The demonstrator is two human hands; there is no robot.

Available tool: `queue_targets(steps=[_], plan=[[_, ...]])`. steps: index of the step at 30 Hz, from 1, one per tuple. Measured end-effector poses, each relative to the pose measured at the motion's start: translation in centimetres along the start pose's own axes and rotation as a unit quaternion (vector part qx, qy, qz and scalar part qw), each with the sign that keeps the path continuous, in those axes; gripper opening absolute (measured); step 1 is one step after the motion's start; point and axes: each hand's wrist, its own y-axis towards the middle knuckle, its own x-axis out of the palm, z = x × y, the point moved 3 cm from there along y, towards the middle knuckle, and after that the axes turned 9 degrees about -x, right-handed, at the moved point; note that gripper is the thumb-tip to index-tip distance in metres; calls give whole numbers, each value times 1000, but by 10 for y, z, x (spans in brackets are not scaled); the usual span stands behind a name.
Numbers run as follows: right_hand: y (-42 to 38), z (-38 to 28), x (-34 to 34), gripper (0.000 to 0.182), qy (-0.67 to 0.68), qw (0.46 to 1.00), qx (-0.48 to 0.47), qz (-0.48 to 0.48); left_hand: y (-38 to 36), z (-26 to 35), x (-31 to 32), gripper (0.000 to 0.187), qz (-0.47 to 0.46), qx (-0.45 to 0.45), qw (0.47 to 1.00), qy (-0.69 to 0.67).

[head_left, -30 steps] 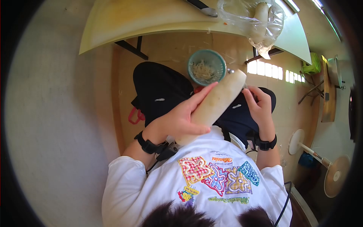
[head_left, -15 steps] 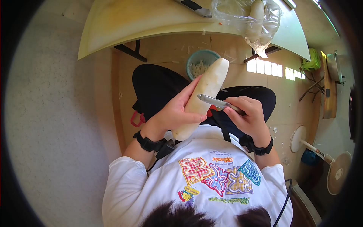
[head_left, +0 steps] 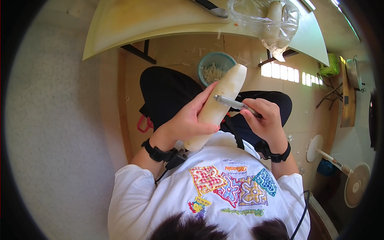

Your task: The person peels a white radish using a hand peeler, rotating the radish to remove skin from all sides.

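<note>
A long pale radish [head_left: 220,102] lies tilted in my left hand [head_left: 188,120], whose fingers and thumb wrap round its lower half. My right hand [head_left: 267,120] is closed on the handle of a metal peeler [head_left: 229,101]. The peeler's head rests on or just over the middle of the radish. Beyond the radish, on the floor between my knees, a light blue basin [head_left: 201,64] holds pale peelings [head_left: 212,73]. The radish's upper end slightly overlaps the basin's right edge in view.
A table [head_left: 168,24] stands ahead, with a dark-handled tool [head_left: 212,8] and a clear plastic bag [head_left: 276,34] of radishes on it. Scraps lie on the floor. At the right are a white fan [head_left: 357,185], a green object [head_left: 329,69] and a wooden board [head_left: 349,100].
The peeler has moved a little up the radish, along with my right hand. The radish has shifted slightly to the right.
</note>
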Motion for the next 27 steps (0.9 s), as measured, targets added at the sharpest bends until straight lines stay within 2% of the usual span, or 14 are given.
queue_targets(steps=[2,4,5,11,14,21,23,25,27], plan=[[0,-1,-1,18,-3,1000,4,-2,-1,-1,-2,103,4,-7,1000,18],[1,-2,-3,17,-14,999,42,32,-2,-1,-2,103,4,-28,1000,13],[4,3,-9,16,-29,997,28,58,-2,-4,-1,103,4,-29,1000,13],[0,10,-21,15,-43,996,77,34,-1,-7,3,103,-9,-18,999,44],[-1,9,-17,15,-35,996,60,63,-2,-5,4,103,-8,-25,999,37],[-2,12,-20,15,-39,996,60,58,-3,-8,4,105,14,-17,999,39],[-5,23,-23,14,-21,985,109,131,-5,-6,5,105,15,-14,999,43],[-8,32,-28,14,-44,985,106,131,-12,2,13,105,-28,-31,998,41],[-16,39,-23,14,14,988,134,80,-14,9,19,105,-59,-29,997,46]])
